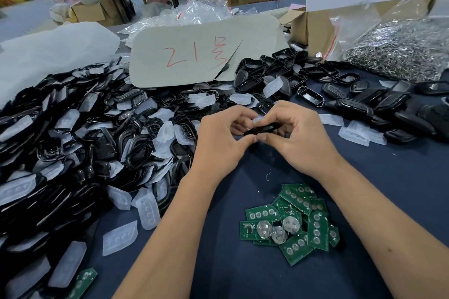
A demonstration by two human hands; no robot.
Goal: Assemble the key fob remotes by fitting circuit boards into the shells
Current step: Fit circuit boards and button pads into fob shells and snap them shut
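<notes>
Shell in hands: we see one black key fob shell at the centre of the frame, glossy, seen edge-on, with a pale translucent piece just above it.
Left hand: our left hand grips the shell's left end, fingers curled around it, thumb tip touching the other thumb.
Right hand: our right hand pinches the shell's right end, fingers curled over the top.
Circuit boards: a small heap of green circuit boards lies on the dark blue table at lower centre, some showing round silver battery holders, others rows of round contacts.
Loose parts: a big pile of black shells mixed with translucent button pads fills the left side.
Finished-looking fobs: closed black fobs lie at the right.
Bag: a clear plastic bag at upper right holds many metal rings.
Box: a cardboard box stands beside this bag; we cannot tell its contents.
</notes>
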